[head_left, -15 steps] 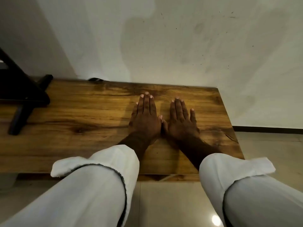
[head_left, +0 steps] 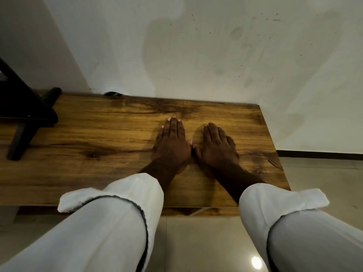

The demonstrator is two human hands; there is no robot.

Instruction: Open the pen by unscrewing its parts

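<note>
The head camera looks down on a person's two hands laid side by side on a wooden table [head_left: 98, 138], toward its right end. The left hand [head_left: 171, 145] lies palm down and flat, its fingers straight and held close together, pointing at the wall [head_left: 216, 55] behind the table. It holds nothing and only rests on the wood. The right hand [head_left: 216, 148] sits just beside it, also palm down. Its fingers [head_left: 213, 131] bend a little at the knuckles, so the fingertips tip down onto the wood while the back of the hand stands slightly raised; it also holds nothing. The two thumbs meet, or very nearly meet, in the narrow gap between the hands; the camera does not show whether they truly touch.

Both forearms run back toward the camera into rolled white sleeves [head_left: 121, 195], which cross the near edge of the table.

At the far left of the table stands a black stand [head_left: 25, 114], with one leg stretched across the wood, well apart from the hands. A small dark object [head_left: 112, 93] lies at the back edge where the table meets the wall, too small to identify. The wall is pale and marked with stains and specks. Below the table lies a glossy tiled floor [head_left: 206, 242] that catches a bright spot of light.
</note>
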